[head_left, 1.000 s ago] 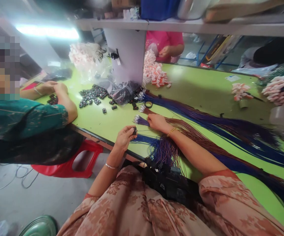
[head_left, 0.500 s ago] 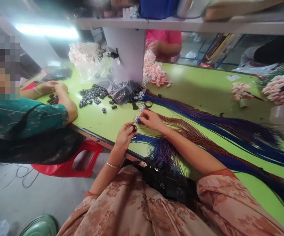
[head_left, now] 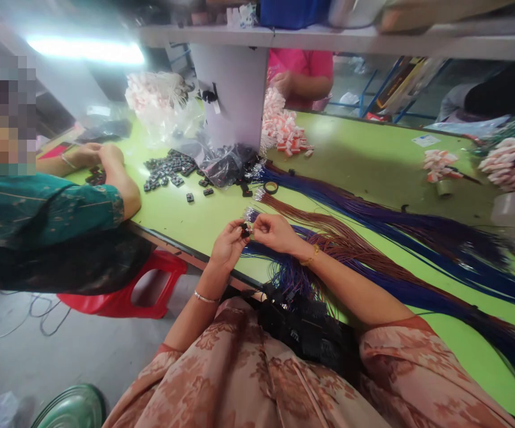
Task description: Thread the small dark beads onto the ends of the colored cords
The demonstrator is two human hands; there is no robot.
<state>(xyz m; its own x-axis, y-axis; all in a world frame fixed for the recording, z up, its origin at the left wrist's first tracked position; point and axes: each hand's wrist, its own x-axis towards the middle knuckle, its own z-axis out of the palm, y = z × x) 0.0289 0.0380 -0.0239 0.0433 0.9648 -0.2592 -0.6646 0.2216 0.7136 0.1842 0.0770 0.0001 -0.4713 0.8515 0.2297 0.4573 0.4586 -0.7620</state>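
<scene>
My left hand (head_left: 227,246) pinches a small black connector housing (head_left: 245,230) above the bench's front edge. My right hand (head_left: 278,233) is closed at the fingertips right beside it, on what looks like a thin wire whose tip meets the housing; the wire is mostly hidden by the fingers. Just beyond both hands lie the silvery terminal ends (head_left: 249,213) of a blue wire bundle. Brown wires (head_left: 293,214) stretch to the right past my right wrist. Finished-looking black connectors (head_left: 302,330) with blue and purple wires (head_left: 291,273) hang over the bench edge at my lap.
Loose black housings (head_left: 168,168) are heaped at the left-centre of the green bench (head_left: 172,211). A tape roll (head_left: 270,187) lies near another blue bundle (head_left: 338,193). On the left a co-worker's arm (head_left: 123,178) rests on the bench. White-and-orange connectors (head_left: 291,137) are piled behind.
My right hand has come from the blue bundle's terminal ends toward me, down to the housing in my left hand. The left hand has barely moved, still holding the housing.
</scene>
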